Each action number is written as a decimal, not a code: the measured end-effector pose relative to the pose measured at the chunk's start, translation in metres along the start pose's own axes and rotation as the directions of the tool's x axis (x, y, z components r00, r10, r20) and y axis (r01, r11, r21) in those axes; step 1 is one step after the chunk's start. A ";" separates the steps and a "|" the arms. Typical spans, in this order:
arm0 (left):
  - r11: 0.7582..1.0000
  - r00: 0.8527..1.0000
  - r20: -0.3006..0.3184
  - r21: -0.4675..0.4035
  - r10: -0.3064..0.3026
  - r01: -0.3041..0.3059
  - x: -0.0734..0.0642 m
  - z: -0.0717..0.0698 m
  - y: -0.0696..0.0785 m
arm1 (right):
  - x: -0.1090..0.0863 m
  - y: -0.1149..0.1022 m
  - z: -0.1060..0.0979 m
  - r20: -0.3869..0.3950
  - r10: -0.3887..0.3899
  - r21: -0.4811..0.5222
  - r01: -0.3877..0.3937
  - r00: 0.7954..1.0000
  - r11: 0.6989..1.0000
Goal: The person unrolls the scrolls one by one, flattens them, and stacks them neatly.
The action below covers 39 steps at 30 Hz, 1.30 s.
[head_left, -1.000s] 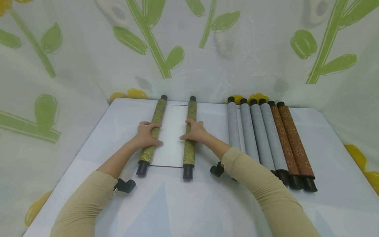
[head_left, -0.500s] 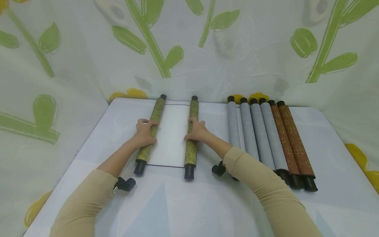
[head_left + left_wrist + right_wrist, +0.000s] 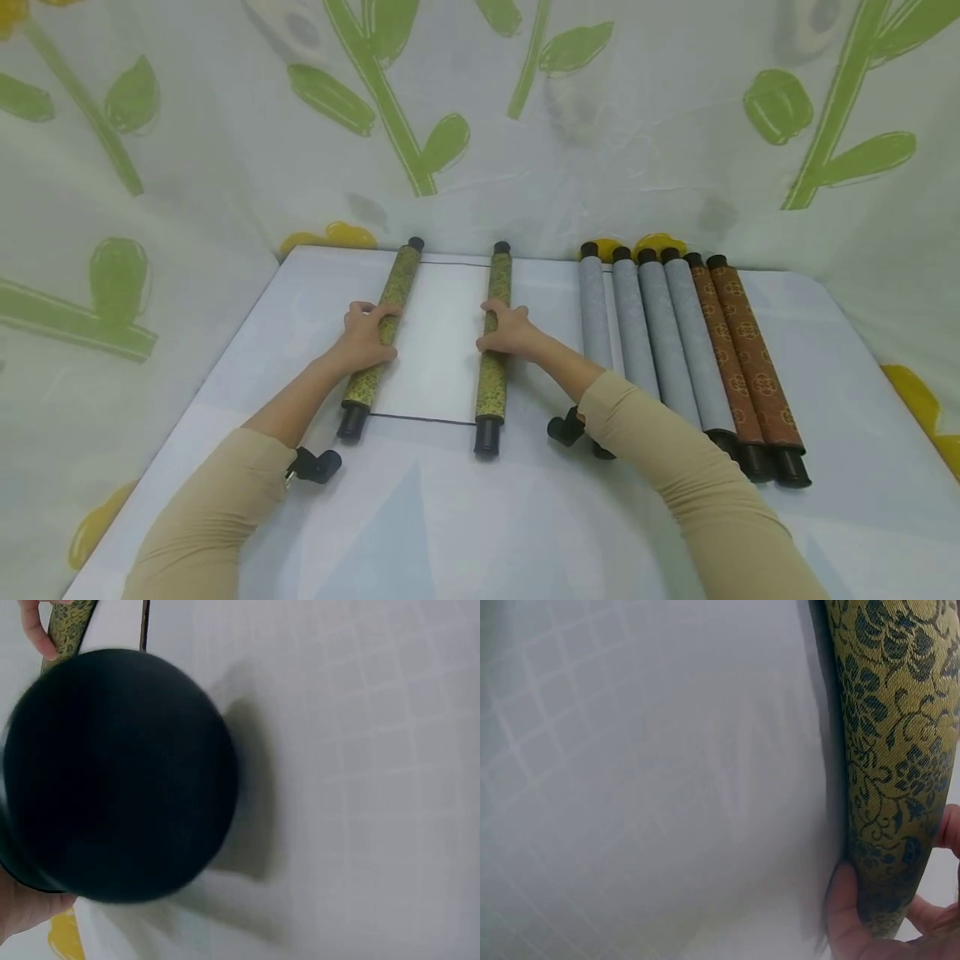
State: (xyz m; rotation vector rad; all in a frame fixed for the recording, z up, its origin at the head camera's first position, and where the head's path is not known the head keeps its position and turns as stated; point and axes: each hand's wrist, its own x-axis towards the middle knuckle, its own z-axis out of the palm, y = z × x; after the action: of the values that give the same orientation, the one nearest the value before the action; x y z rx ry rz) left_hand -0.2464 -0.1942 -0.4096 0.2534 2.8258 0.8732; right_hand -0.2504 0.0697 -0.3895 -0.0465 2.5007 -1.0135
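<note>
A hanging scroll lies partly unrolled, its white paper (image 3: 438, 350) showing between two yellow-green brocade rolls with black end knobs. My left hand (image 3: 365, 337) grips the left roll (image 3: 401, 279) near its middle, thumb on the paper side. Around the right roll (image 3: 491, 387) curls my right hand (image 3: 512, 331), again at about mid-length. In the left wrist view a black end knob (image 3: 120, 776) fills much of the frame and hides most of the left hand. The right wrist view shows dark floral patterning on the brocade roll (image 3: 896, 712), with the right thumb and fingers (image 3: 844, 907) around it.
Several grey scroll rolls (image 3: 637, 325) lie side by side on the right, two brown patterned rolls (image 3: 742, 333) beyond them. The right forearm crosses over the nearer grey ones. Behind the white table (image 3: 480, 533) hangs a curtain (image 3: 660, 158) with green plant prints.
The right roll has moved rightward with my right hand, and the left roll slightly leftward with my left. The strip of white paper between them has widened.
</note>
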 end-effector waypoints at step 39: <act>0.998 0.998 0.042 0.011 -0.055 0.055 -0.001 -0.015 -0.013 | -0.013 0.017 -0.022 -0.048 0.008 -0.078 -0.012 0.999 0.997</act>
State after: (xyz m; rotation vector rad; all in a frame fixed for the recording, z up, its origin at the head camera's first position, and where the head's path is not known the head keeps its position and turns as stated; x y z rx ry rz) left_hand -0.2501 -0.2132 -0.4044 0.1924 2.7846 0.8329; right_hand -0.2456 0.0994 -0.3816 -0.0334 2.5807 -0.9229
